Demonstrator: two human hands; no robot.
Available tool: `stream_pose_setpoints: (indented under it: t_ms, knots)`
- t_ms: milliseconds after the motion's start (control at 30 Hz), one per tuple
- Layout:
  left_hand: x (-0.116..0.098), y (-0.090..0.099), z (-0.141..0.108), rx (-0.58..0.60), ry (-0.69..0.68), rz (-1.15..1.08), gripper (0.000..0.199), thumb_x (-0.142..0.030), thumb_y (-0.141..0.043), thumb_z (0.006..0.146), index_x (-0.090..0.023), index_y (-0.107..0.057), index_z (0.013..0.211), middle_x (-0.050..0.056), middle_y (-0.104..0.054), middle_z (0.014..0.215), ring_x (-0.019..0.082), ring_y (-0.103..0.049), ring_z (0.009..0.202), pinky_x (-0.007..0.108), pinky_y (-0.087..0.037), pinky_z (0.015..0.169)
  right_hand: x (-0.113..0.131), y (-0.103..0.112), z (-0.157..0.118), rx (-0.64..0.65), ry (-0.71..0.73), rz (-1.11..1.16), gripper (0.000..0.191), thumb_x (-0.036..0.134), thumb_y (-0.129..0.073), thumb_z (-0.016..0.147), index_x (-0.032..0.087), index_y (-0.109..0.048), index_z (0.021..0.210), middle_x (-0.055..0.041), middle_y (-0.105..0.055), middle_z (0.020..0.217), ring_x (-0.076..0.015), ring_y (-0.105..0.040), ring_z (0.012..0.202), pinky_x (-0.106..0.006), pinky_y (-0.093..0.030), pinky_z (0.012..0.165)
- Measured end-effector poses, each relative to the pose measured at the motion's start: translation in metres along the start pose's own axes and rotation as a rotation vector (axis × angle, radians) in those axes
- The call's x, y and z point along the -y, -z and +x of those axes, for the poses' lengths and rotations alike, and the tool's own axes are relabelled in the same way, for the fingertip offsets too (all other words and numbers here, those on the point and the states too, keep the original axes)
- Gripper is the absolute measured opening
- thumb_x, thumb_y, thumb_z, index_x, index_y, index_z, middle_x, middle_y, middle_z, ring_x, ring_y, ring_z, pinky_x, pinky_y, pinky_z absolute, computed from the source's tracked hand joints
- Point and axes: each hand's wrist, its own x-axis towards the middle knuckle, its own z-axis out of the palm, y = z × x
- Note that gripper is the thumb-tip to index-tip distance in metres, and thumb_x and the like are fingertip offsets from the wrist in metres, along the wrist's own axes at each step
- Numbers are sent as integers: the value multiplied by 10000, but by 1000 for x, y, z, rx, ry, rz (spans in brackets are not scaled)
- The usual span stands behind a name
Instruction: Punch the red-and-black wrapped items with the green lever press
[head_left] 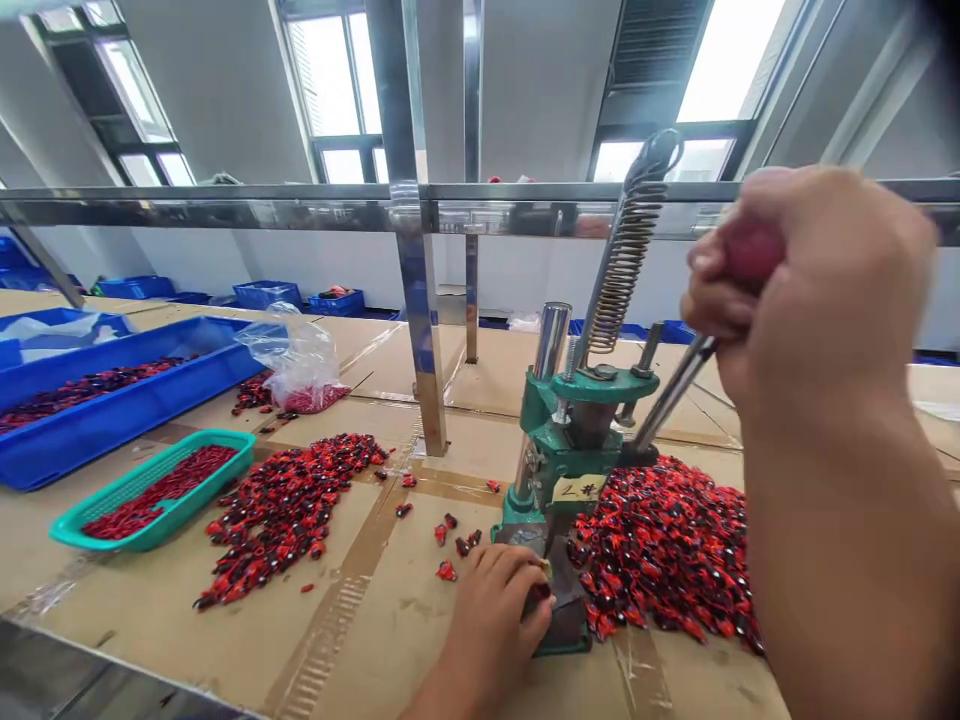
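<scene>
Closest to the camera, the right hand point(814, 280) is clenched tight around the red grip point(754, 250) of a chrome lever point(675, 390), the fist raised high and filling the right of the view. The left hand point(491, 625) lies low on the counter point(390, 640) and curls around a small dark piece point(537, 600), holding it at the foot of a green bench press point(574, 430). (Its fingers hide most of that piece, so its exact shape is hard to make out.)

The press stands upright on a green base point(566, 630), with a coiled spring point(626, 260) rising along its lever arm and a handwritten "2#" label point(577, 490) on its front. A large heap of red-and-black pieces point(664, 550) touches the press on its right side. A few loose pieces point(450, 540) lie just to its left, and beyond them sits a second, longer heap point(289, 520).

The counter's cardboard top is joined with brown tape point(330, 620). Farther left, a teal plastic basket point(217, 445) and a long blue tray point(127, 430) both hold more red pieces, and a clear plastic bag point(300, 360) slumps near the tray. Steel frame posts point(416, 300) rise from the counter, with blue crates point(266, 293) and bright windows point(330, 80) in the distance.
</scene>
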Motion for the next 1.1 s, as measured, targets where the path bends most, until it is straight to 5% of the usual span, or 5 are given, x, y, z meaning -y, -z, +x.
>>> stream_pose_setpoints:
  t_ms: [133, 333, 500, 833, 1100]
  knots:
    - [26, 42, 3, -29, 157, 161, 157, -312, -805, 829, -311, -754, 978, 54, -737, 1138, 282, -648, 1033, 457, -456, 885, -14, -41, 30, -37, -76, 92, 146, 226, -565, 688, 146, -453, 641, -20, -383, 582, -55, -313, 426, -229, -116, 371]
    - [130, 141, -1, 114, 284, 616, 155, -317, -672, 932, -334, -778, 1043, 31, -724, 1205, 286, -592, 1110, 456, -346, 964, -22, -27, 28, -34, -46, 102, 163, 220, -599, 667, 140, -463, 629, -21, -390, 565, -78, -374, 442, -227, -139, 360]
    - [203, 204, 7, 425, 341, 742, 235, -253, -576, 923, -292, -792, 1007, 62, -760, 1068, 315, -606, 1053, 446, -329, 921, -21, -30, 29, -31, -42, 144, 145, 222, -578, 629, 142, -457, 628, -18, -359, 557, -80, -322, 433, -234, -115, 359]
    - [219, 206, 34, 683, 331, 649, 133, -145, -579, 814, -215, -691, 794, 52, -734, 810, 254, -668, 803, 319, -430, 741, -20, -31, 25, -6, -25, 109, 133, 243, -560, 658, 149, -469, 682, -16, -385, 578, -68, -258, 415, -250, -109, 386]
    - [214, 211, 46, 713, 393, 580, 88, -136, -681, 716, -202, -725, 677, 63, -736, 767, 276, -687, 793, 307, -467, 707, -19, -31, 25, -6, -51, 116, 120, 232, -545, 678, 149, -459, 688, -24, -387, 603, -71, -286, 438, -236, -120, 392]
